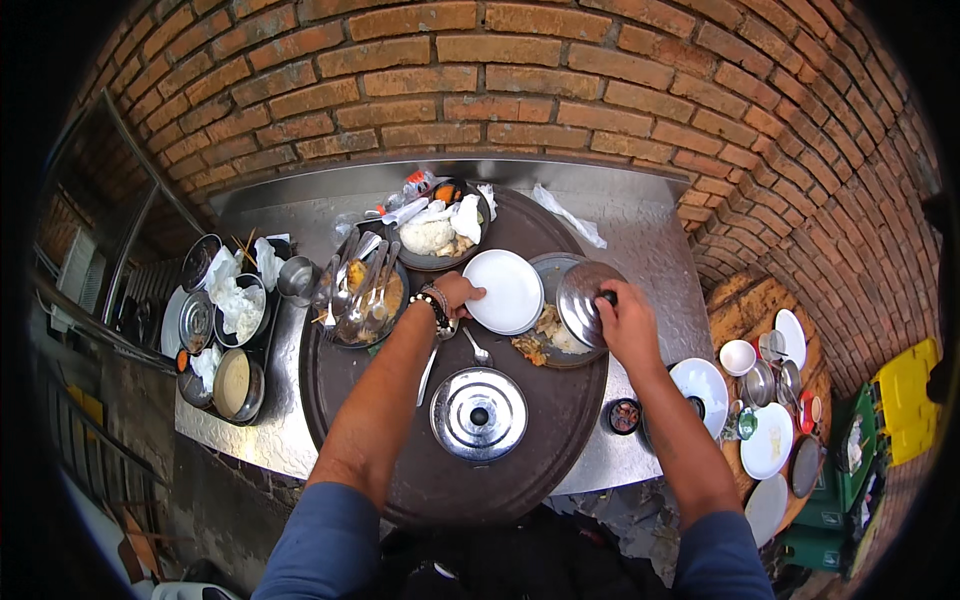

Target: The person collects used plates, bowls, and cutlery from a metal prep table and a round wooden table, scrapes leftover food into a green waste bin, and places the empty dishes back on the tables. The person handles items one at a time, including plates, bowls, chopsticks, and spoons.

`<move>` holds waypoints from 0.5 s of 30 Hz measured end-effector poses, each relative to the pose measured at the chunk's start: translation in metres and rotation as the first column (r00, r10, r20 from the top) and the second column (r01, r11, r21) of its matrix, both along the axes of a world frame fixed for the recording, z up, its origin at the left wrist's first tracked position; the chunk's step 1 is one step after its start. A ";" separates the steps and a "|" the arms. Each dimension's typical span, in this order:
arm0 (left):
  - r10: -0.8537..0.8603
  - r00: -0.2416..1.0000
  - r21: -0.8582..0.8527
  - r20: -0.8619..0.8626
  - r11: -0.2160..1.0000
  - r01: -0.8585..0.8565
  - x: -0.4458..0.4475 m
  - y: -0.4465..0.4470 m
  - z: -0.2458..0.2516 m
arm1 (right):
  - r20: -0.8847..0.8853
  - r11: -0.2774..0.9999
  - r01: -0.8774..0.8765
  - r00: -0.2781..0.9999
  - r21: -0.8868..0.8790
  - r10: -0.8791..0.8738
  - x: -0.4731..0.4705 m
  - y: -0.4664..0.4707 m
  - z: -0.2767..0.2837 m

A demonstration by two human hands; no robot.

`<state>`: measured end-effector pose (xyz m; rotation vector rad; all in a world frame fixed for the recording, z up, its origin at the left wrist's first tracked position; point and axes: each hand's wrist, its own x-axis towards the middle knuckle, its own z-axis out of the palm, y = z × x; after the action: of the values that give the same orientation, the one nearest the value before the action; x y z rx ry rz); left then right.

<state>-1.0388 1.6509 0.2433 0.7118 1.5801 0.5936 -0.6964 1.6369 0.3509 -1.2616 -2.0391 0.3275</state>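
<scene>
My left hand (453, 294) grips the left rim of a small white plate (504, 291), with at least one more plate edge showing beneath it. My right hand (627, 321) holds a shiny metal lid (583, 301) by its black knob, over the right part of a grey plate (559, 264) with rice and food scraps. Part of that plate is hidden by the lid and white plate. Nearer to me, a second metal lid (480, 435) lies knob up on the large brown round tray (405, 472). A fork (477, 346) rests behind this lid.
Left of my left hand, a plate (397, 296) carries dirty spoons and forks. Behind stands a dark plate (429, 264) of rice and napkins. A black tray (271, 322) of bowls sits left. Dishes crowd a wooden table (724, 307) at right, near green bins (817, 502). A brick wall (495, 71) rises behind.
</scene>
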 end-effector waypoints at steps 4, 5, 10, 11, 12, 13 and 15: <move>0.117 0.989 0.071 0.092 0.990 -0.123 0.011 -0.014 0.003 | 0.119 0.945 -0.111 0.981 -0.308 0.154 0.043 -0.063 0.027; 0.133 0.976 0.090 0.173 0.985 -0.151 0.012 -0.020 0.004 | 0.102 0.915 -0.169 0.970 -0.368 0.220 0.048 -0.078 0.027; 0.190 0.930 0.174 0.314 0.952 -0.253 0.002 -0.053 0.033 | 0.298 0.868 -0.291 0.855 -0.402 0.425 0.032 -0.136 0.002; 0.230 0.894 0.195 0.385 0.926 -0.322 0.000 -0.062 0.042 | 0.275 0.853 -0.305 0.854 -0.424 0.442 0.025 -0.139 -0.004; 0.257 0.850 0.204 0.461 0.901 -0.383 -0.002 -0.072 0.051 | 0.260 0.848 -0.309 0.857 -0.431 0.445 0.020 -0.140 -0.008; 0.288 0.794 0.201 0.536 0.870 -0.451 -0.007 -0.082 0.060 | 0.240 0.830 -0.311 0.857 -0.462 0.455 0.014 -0.139 -0.013; 0.382 0.708 0.252 0.595 0.747 -0.615 -0.020 -0.100 0.076 | 0.228 0.806 -0.278 0.866 -0.523 0.446 0.006 -0.135 -0.018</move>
<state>-1.0586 1.5514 0.3193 0.3588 1.1244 1.4741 -0.6903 1.5022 0.3328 -1.2518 -2.6215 0.8983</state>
